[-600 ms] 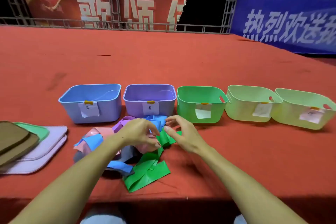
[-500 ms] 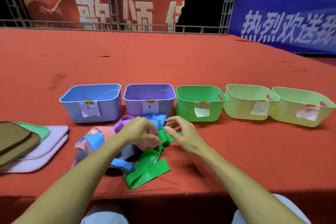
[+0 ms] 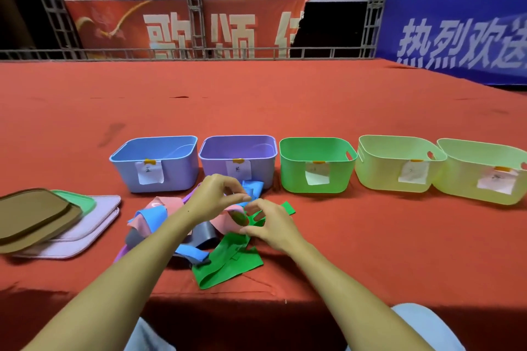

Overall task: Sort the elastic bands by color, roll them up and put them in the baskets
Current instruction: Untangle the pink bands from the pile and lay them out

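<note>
Both hands are down in the tangle now. The left hand (image 3: 216, 198) hovers over the heap with its fingertips pinched together on what looks like a bit of band, though which colour I cannot tell. The right hand (image 3: 269, 225), just beside it and nearly touching, curls its thumb and fingers round the upper end of the flat green elastic band (image 3: 228, 261), whose long loop trails back toward the person under the right wrist.

Under and to the left of the left hand lies the rest of the heap: a soft pink band (image 3: 168, 205), a light blue band (image 3: 151, 215) and a grey band (image 3: 204, 234), all crossed over one another. There's the hazard. If the green one is lifted while it is threaded under the pink or grey, it probably drags the whole knot along, and a stretched band can snap back out of the fingers.

Beyond the hands, the five plastic baskets stand in a row on the red-covered worktop (image 3: 370, 251): the blue basket (image 3: 155, 164), purple basket (image 3: 238, 157), green basket (image 3: 316, 165) and two pale yellow-green baskets (image 3: 399, 162) further right. Those last two look alike, so a misread label is a risk. And a loosely rolled band may well spring open once dropped in.
</note>
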The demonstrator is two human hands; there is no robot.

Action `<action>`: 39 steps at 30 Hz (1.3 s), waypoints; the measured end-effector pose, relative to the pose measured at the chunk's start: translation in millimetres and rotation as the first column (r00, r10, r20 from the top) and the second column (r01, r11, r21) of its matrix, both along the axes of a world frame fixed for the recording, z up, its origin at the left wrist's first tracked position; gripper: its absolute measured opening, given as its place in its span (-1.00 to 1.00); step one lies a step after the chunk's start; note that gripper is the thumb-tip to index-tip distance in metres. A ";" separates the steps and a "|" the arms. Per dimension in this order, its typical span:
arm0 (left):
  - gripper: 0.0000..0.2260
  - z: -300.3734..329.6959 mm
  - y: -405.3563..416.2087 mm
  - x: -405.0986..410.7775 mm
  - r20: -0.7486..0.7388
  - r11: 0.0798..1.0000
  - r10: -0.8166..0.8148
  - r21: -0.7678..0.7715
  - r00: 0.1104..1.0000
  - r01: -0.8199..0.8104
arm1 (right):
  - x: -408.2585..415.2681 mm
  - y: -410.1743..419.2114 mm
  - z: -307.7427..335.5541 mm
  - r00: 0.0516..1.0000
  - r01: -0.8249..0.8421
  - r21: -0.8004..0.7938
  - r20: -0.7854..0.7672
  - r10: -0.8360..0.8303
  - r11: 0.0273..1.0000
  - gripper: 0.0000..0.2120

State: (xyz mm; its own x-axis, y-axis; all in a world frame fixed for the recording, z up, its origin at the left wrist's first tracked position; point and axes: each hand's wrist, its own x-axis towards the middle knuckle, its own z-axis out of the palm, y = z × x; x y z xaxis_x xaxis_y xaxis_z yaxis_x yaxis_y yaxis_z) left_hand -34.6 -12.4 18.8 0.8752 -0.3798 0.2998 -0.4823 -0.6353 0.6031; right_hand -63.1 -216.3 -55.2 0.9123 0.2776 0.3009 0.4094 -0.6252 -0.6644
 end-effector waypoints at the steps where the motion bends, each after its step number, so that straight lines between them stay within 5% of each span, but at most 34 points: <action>1: -0.91 -3.4 2.3 -1.9 -0.009 1.000 -0.001 -0.012 1.000 0.001 | 3.5 1.3 -4.2 1.000 0.001 0.009 0.024 -0.001 1.000 -0.65; 6: -0.82 -14.4 11.7 3.4 -0.082 0.999 -0.026 -0.029 0.996 0.024 | 16.4 -6.6 5.0 0.990 0.021 0.159 0.137 -0.043 0.987 -0.94; 9: -0.62 -11.4 7.5 13.6 -0.116 0.995 -0.068 -0.074 0.991 0.060 | 24.8 -18.4 31.0 0.991 0.010 0.280 0.129 -0.048 0.960 -0.95; 19: -0.72 12.3 -29.3 43.5 -0.073 0.938 -0.166 -0.318 0.983 0.135 | 53.4 -69.6 82.4 0.989 -0.001 0.535 0.128 -0.079 0.845 -0.88; 26: -0.78 -14.5 -30.0 45.0 -0.273 0.868 -0.202 -0.495 0.940 0.043 | 63.0 -100.5 39.2 0.994 0.058 0.469 0.051 -0.093 0.881 -0.92; 35: -0.72 -8.3 -40.3 36.9 -0.236 0.882 -0.182 -0.467 0.955 0.052 | 40.8 -96.6 37.5 0.995 0.065 0.396 0.045 -0.090 0.916 -0.89; 39: -0.71 -6.7 -56.4 28.5 -0.150 0.907 -0.130 -0.417 0.980 0.056 | 30.5 -70.0 38.1 0.993 -0.071 0.495 -0.049 0.109 0.866 -0.66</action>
State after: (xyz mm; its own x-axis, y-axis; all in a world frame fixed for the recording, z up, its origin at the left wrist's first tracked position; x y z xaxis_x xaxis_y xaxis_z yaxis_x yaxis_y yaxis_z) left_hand -6.1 -68.8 12.1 0.8934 -0.3381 0.2959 -0.3939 -0.2728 0.8777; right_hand -32.6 -286.3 -17.1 0.9153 0.1935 0.3533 0.3863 -0.1730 -0.9060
